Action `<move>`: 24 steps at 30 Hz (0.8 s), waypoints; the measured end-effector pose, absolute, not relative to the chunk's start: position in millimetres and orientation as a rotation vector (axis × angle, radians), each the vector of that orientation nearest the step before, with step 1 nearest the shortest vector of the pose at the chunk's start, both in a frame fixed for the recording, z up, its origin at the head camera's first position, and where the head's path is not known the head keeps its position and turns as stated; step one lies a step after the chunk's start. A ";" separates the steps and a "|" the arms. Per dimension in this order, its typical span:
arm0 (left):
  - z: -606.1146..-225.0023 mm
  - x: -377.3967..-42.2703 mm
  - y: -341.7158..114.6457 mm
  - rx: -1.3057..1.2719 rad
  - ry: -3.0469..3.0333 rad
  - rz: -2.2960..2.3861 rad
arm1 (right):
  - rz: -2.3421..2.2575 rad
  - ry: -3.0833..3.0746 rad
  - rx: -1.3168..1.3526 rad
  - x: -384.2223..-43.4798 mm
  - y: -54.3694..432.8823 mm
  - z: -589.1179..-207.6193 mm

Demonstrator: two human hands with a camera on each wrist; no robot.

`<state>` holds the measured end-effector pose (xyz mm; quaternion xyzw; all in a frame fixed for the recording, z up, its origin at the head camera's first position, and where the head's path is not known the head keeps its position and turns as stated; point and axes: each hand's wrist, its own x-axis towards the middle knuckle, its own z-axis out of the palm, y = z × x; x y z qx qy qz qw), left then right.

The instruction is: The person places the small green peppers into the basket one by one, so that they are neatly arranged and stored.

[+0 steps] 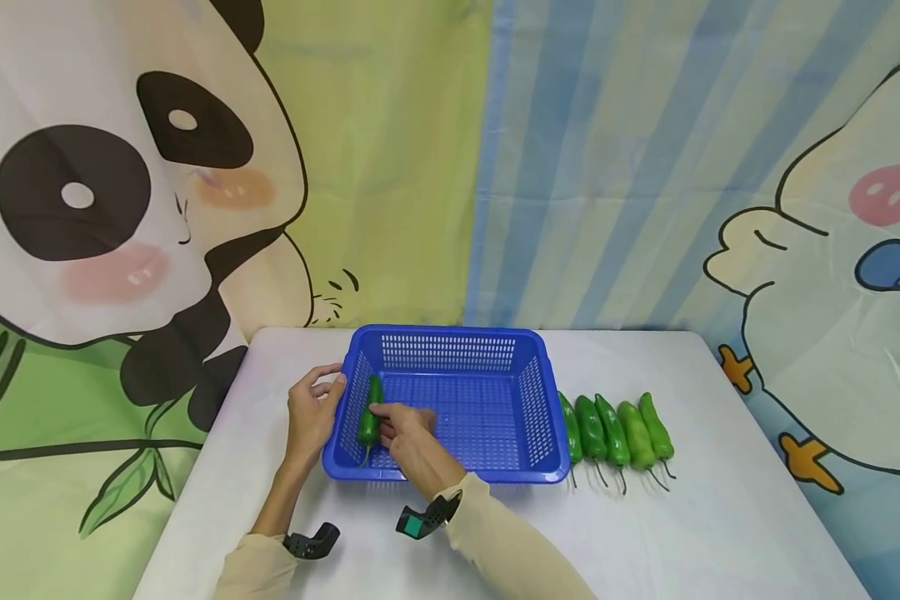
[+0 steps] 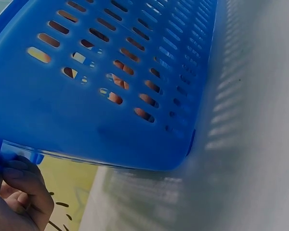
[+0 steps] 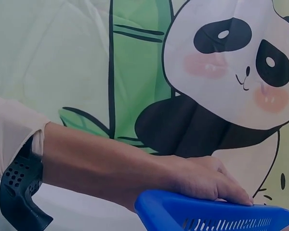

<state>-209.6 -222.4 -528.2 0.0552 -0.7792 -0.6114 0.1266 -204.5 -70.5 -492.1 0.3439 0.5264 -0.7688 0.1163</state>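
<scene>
A blue plastic basket (image 1: 480,476) with slotted walls stands on the white table. My left hand (image 1: 313,412) grips its left rim, thumb on the rim's top; the left wrist view has the curled fingers (image 2: 31,185) at that rim, beside the slotted wall. Inside the basket, along the left wall, a green pepper (image 1: 370,421) lies lengthwise, stem toward me. My right hand (image 1: 411,440) reaches over the front rim and pinches the pepper from its right side. In the right wrist view the left hand (image 3: 202,180) lies over the basket's rim (image 3: 159,202); the right hand's fingers are mostly hidden there.
Several green peppers (image 1: 617,442) lie in a row on the table (image 1: 727,517), right of the basket, stems toward me. The leftmost is partly hidden by the basket's right edge. Behind the table hangs a printed curtain (image 1: 390,167) with a panda.
</scene>
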 end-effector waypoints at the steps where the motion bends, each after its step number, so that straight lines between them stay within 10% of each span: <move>1: -528.3 -208.6 -222.5 0.166 -2.265 -1.785 | -2.238 1.546 0.998 -203.7 -70.7 -492.3; 24: -530.7 -206.8 -221.6 0.174 -2.247 -1.777 | -2.221 1.608 1.041 -200.5 -69.2 -494.6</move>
